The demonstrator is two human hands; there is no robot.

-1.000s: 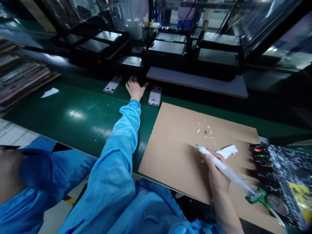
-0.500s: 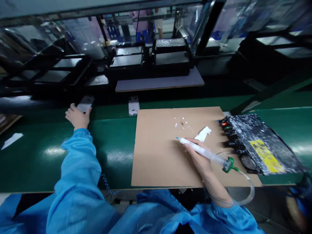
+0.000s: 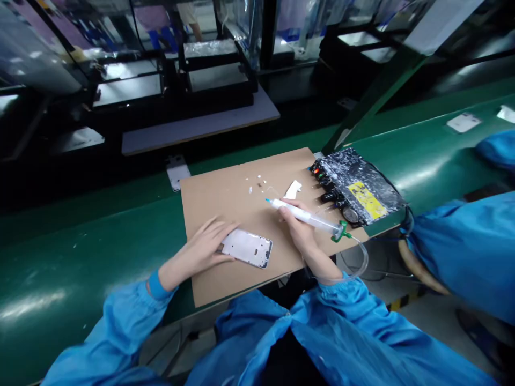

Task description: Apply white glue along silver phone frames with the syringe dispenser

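Between the thumb and fingers of my left hand [image 3: 203, 246] is one end of a silvery phone frame [image 3: 248, 247], over the cardboard sheet [image 3: 217, 201]. My right hand [image 3: 300, 228] grips a dispensing syringe [image 3: 303, 215] with whitish contents, its blue tip pointing left above the cardboard. A green cap [image 3: 341, 231] closes the syringe's back end, and a clear tube [image 3: 365, 257] runs from it. Just beyond my right hand lies a crumpled white wipe [image 3: 293, 190]. Small white scraps [image 3: 259, 182] are scattered near the syringe tip.
A speckled dispenser box [image 3: 358, 185] with knobs and a gauge sits at the cardboard's right. Another phone frame [image 3: 177, 171] lies beyond the left corner. Black trays [image 3: 217, 80] stand on a board at the back. A co-worker's blue sleeve [image 3: 466, 246] is at right.
My left hand has come from the far left of the bench to the cardboard, bringing the phone frame. My right hand still holds the syringe. The view has turned to the right.
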